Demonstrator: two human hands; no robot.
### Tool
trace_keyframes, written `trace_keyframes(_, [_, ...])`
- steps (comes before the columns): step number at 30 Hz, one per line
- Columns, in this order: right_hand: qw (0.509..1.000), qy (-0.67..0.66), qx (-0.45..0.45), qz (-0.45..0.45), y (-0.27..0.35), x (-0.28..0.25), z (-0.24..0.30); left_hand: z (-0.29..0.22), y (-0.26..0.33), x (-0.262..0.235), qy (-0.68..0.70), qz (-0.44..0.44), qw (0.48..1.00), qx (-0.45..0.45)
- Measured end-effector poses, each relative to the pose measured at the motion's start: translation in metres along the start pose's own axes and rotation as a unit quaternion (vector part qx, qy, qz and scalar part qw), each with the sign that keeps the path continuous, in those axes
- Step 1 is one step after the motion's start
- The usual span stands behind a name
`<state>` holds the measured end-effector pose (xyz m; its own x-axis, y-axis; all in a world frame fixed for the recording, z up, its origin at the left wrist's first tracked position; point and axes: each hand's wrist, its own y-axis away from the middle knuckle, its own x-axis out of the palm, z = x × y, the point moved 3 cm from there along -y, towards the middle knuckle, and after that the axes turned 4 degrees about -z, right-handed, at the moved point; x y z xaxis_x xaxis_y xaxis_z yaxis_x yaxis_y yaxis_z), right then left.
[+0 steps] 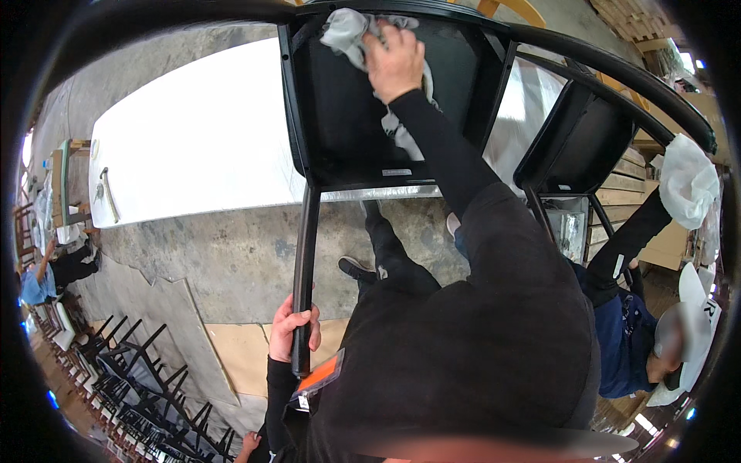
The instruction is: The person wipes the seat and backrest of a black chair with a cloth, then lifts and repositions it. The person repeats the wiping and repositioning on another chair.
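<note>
A black chair [347, 123] lies turned over on a white-covered work surface [193, 139], with the underside of its seat showing. My right hand [395, 65] presses a crumpled white cloth [344, 32] against that underside, close to the far rail. More of the cloth hangs below the hand, partly behind my wrist. Near my body, my left hand [284, 328] is wrapped around the end of one black chair leg [306, 247]. A small pale label [397, 172] sits on the seat's near rail.
To the right stands a second black chair [579, 139]; a co-worker [625, 339] there holds a white cloth [688, 181]. A metal tool [109, 193] lies on the surface's left end. Several dark chairs [147, 378] are stacked at lower left, and another person [54, 282] is farther left.
</note>
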<state>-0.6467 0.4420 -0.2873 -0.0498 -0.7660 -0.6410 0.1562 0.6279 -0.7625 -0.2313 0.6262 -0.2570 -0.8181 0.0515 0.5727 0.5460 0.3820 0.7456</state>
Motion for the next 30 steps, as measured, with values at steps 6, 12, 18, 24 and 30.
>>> trace_keyframes(6, [0.954, -0.084, -0.103, 0.268, 0.074, -0.015, 0.043, -0.002, 0.001, 0.002, -0.005, -0.008, 1.000, 0.009])
trace_keyframes(12, [0.998, 0.000, -0.024, 0.052, 0.014, 0.008, 0.016, -0.002, 0.002, 0.005, -0.008, -0.010, 1.000, 0.001])
trace_keyframes(18, [0.983, -0.082, -0.091, 0.133, 0.075, -0.032, 0.043, -0.003, 0.001, 0.005, -0.004, -0.011, 1.000, 0.011])
trace_keyframes(24, [1.000, -0.006, -0.013, -0.001, -0.003, 0.029, 0.015, 0.000, 0.001, 0.004, -0.013, -0.021, 1.000, -0.002])
trace_keyframes(30, [0.936, -0.103, -0.166, 0.294, 0.134, -0.035, 0.025, -0.001, 0.000, 0.003, -0.007, -0.005, 1.000, 0.002])
